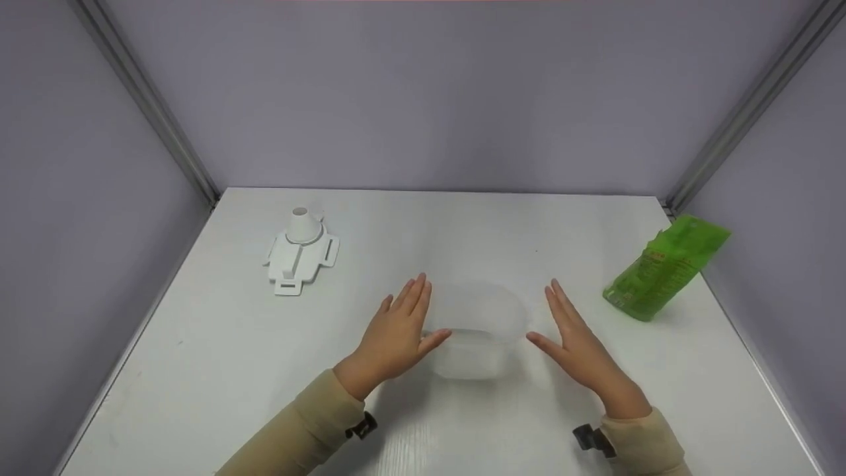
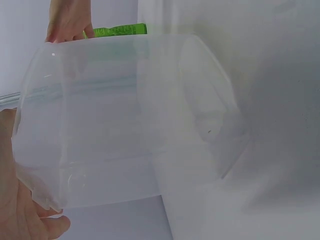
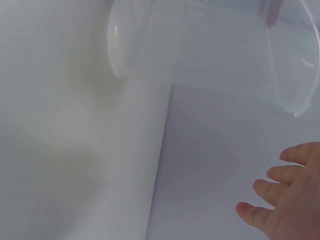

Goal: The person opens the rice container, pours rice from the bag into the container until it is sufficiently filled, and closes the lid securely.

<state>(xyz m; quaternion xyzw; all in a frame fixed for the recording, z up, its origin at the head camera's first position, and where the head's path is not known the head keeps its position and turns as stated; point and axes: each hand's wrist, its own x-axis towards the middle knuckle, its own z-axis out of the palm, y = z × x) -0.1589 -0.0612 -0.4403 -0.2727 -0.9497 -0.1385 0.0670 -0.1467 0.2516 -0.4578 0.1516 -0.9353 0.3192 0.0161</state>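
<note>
A clear plastic container (image 1: pixel 470 360) stands on the white table between the two hands, its round mouth facing up. At its left side is my left hand (image 1: pixel 391 336), fingers straight and thumb spread out at the rim. In the left wrist view, that hand (image 2: pixel 25 200) shows right beside the container's rim (image 2: pixel 64 125). My right hand (image 1: pixel 585 347) hovers off the container's right side with straight fingers and the thumb apart. The right wrist view shows a gap between the right hand (image 3: pixel 295 195) and the container (image 3: pixel 225 45).
At the back left lies a white plastic lid-like part (image 1: pixel 295 258) with a cone spout and side tabs. A green bag (image 1: pixel 664 270) stands at the right, leaning toward the table's right edge. Grey walls (image 1: pixel 423 99) enclose the back and both sides.
</note>
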